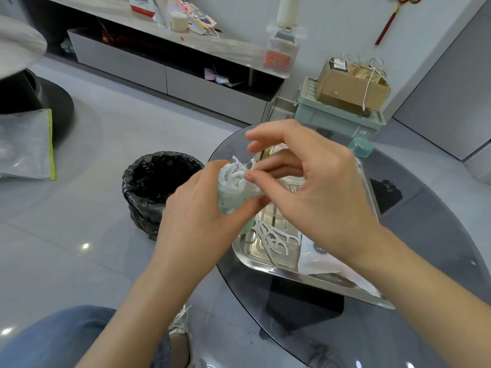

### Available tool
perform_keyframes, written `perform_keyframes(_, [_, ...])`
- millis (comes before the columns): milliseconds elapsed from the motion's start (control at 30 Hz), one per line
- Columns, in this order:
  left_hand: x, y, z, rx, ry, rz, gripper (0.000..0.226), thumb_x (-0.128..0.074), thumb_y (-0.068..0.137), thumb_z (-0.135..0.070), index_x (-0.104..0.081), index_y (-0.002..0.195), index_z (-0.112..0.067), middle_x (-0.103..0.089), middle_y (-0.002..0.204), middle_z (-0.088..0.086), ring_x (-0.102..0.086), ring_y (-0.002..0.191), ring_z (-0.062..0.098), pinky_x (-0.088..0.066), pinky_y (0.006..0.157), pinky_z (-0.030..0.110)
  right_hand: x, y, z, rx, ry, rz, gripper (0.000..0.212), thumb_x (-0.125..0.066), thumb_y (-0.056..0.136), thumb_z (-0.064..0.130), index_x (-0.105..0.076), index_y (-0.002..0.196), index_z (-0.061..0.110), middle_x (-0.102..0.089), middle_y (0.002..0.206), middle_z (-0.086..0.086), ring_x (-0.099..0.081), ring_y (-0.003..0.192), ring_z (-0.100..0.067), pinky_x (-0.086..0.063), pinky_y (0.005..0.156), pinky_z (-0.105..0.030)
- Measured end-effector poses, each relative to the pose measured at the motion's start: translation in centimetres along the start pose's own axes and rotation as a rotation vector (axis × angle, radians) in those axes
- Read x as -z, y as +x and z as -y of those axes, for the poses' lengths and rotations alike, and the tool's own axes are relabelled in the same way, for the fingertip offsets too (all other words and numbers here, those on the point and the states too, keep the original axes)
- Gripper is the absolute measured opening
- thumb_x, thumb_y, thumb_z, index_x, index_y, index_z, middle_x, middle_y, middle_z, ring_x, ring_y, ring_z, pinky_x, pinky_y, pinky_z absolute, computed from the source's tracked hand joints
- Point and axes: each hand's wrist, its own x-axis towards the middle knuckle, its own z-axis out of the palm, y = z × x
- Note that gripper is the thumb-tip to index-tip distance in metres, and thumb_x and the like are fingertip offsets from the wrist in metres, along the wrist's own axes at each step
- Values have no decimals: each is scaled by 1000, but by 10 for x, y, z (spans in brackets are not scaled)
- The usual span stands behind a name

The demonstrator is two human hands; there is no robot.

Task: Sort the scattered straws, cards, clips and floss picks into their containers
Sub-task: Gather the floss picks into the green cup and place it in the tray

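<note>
The left hand (202, 216) is wrapped around a pale green jar (229, 199), thumb on its near side, holding it up above the left edge of a steel tray (265, 264). White floss picks (236, 173) stick out of the jar's open mouth in a crowded bunch. The right hand (316, 187) hovers just right of the mouth, fingers loosely curled; its thumb and forefinger meet at the tops of the picks, pinching or pressing one, though which cannot be told. The other fingers are spread above.

More loose picks (271, 240) lie in the tray below the jar, near the left wrist. A white packet (326, 258) rests in the tray's near right corner under the right forearm; it carries a small dark label, too blurred to read. The tray sits on a round glass counter (398, 328). A teal lid (361, 146) lies on the counter beyond the tray, well apart from the jar.

A bin (156, 187) lined with a black bag stands on the floor left of the counter. On the far shelf stands a red and white box (140, 5) with lettering cut off at the frame's top and not legible.
</note>
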Motion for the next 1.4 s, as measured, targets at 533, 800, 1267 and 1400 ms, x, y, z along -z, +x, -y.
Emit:
perform_keyframes(533, [1,-2,13,-31,205,87,88,-54,73,-67,-14,148,-42,-61,97,-4,-56,86,15,-41,67,30,3,-22,-45,-302,-299,378,19,-67,86,23,-69,104,17,-65,92,4,-58,83,-5,-46,76,-19])
perform_keyframes(800, [-1,-4,18,-23,314,168,64,-23,80,-68,-16,143,-56,-37,78,-9,-38,69,11,-26,56,19,-46,-44,-71,-481,-410,669,28,-66,83,32,-58,104,15,-57,101,-4,-56,95,-23,-47,80,-33])
perform_keyframes(1267, [-5,1,14,-4,253,115,111,-51,66,-74,4,152,-29,-57,87,-9,-54,79,11,-33,56,22,-2,-29,-78,-716,155,209,8,-69,85,21,-72,89,15,-73,70,3,-64,57,-5,-52,60,-15])
perform_keyframes(1400, [-9,3,15,-7,305,105,117,-52,60,-78,-12,152,-20,-60,120,-2,-55,109,21,-41,75,30,16,-7,-55,-611,351,173,10,-73,80,15,-68,83,7,-73,70,-2,-65,55,-13,-53,56,-18])
